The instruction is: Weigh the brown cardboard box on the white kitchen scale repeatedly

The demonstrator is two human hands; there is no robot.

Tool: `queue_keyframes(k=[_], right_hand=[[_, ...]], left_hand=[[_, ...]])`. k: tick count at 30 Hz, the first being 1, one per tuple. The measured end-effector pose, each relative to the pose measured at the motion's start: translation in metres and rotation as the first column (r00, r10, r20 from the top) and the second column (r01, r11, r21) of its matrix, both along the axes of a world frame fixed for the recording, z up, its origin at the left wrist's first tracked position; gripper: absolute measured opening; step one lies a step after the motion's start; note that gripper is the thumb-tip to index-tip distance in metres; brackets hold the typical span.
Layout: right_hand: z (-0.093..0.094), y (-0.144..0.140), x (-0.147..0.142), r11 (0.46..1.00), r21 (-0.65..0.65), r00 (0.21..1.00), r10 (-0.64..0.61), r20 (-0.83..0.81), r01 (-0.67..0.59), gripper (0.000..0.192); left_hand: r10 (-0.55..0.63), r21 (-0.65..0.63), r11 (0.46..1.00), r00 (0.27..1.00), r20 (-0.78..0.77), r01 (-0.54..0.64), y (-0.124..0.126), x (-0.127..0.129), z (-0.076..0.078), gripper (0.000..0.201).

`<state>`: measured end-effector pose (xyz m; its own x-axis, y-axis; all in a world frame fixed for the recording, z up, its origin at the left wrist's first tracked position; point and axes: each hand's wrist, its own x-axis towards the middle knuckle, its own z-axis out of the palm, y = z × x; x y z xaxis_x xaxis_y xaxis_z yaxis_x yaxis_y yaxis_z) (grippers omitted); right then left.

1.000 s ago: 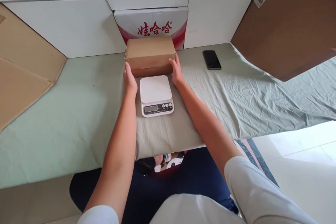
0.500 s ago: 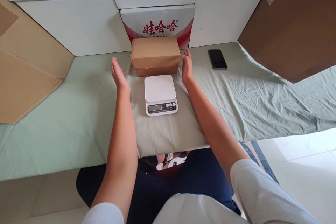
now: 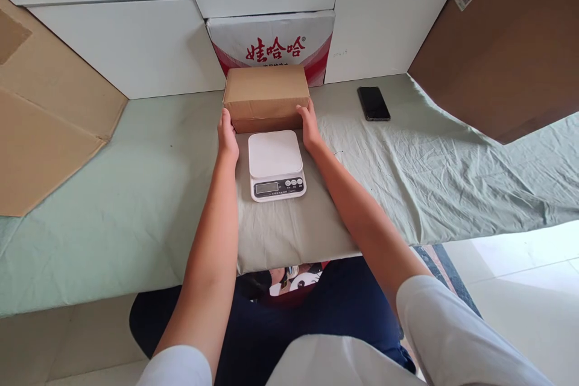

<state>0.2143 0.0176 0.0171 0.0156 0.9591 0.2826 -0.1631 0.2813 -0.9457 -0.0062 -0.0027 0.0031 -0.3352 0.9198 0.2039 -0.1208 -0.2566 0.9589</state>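
Left hand (image 3: 227, 134) flat against the left end of the brown cardboard box (image 3: 266, 96), fingers together and straight, pointing away from the body, palm facing inward. Right hand (image 3: 310, 127) mirrors it on the box's right end, fingers together, palm inward. Both hands press the box ends from opposite sides; box sits clamped between the two palms. Thumbs not clearly visible, cannot tell if they hook over the top.

Box long axis runs left to right, parallel to the table's far edge; a long side face looks toward the person, top face up. Box appears closed. Cannot tell whether it rests on the cloth or is raised slightly off it.

Just in front of the box, between the wrists, a white kitchen scale (image 3: 276, 164), platform empty, display and buttons toward the person. Scale nearly touches the box's near side.

Behind the box, a white carton with red characters (image 3: 271, 42) leans on the white wall panels (image 3: 126, 42). Black phone (image 3: 373, 102) lies face up, right of the box, well apart. All on a wrinkled pale green cloth (image 3: 429, 175) covering the table. Flattened cardboard (image 3: 40, 126) at far left, large brown carton (image 3: 506, 54) at upper right. Tiled floor at lower right.
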Motion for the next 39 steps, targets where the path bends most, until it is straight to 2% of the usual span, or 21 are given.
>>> queue_keyframes(k=[4,7,10,13,17,21,28,34,39], right_hand=[[0.006,-0.005,-0.003,0.999,0.012,0.999,0.042,0.032,-0.043,0.079],[0.018,-0.007,-0.004,0.995,0.048,0.995,0.084,0.052,-0.087,0.077],[0.036,-0.018,0.004,0.985,0.136,0.993,0.104,0.057,-0.111,0.073],[0.048,-0.048,0.019,0.968,0.206,0.987,0.124,0.100,-0.142,0.071],[0.040,-0.106,0.038,0.972,0.182,0.983,0.127,0.129,-0.149,0.072],[0.027,-0.141,0.045,0.983,0.135,0.988,0.114,0.104,-0.127,0.070],[0.021,-0.135,0.050,0.985,0.080,0.984,0.143,0.107,-0.152,0.069],[0.019,-0.138,0.050,0.989,0.057,0.985,0.131,0.108,-0.138,0.065],[0.019,-0.141,0.048,0.991,0.058,0.989,0.118,0.086,-0.124,0.060]], left_hand=[[0.054,0.016,0.998,0.997,-0.052,-0.053,-0.005,0.002,0.006,0.070],[0.084,0.058,0.995,0.992,-0.098,-0.079,-0.018,0.003,0.026,0.060],[0.080,0.120,0.991,0.985,-0.153,-0.062,-0.044,0.005,0.049,0.063],[0.070,0.201,0.979,0.978,-0.198,-0.029,-0.085,0.012,0.058,0.064],[0.054,0.216,0.976,0.980,-0.193,-0.011,-0.143,0.025,0.043,0.075],[-0.016,0.181,0.983,0.990,-0.139,0.041,-0.174,0.033,0.026,0.090],[-0.052,0.114,0.991,0.987,-0.154,0.070,-0.173,0.032,0.022,0.104],[-0.063,0.140,0.987,0.992,-0.107,0.077,-0.173,0.032,0.023,0.103],[-0.055,0.136,0.989,0.997,-0.059,0.063,-0.173,0.031,0.024,0.094]])
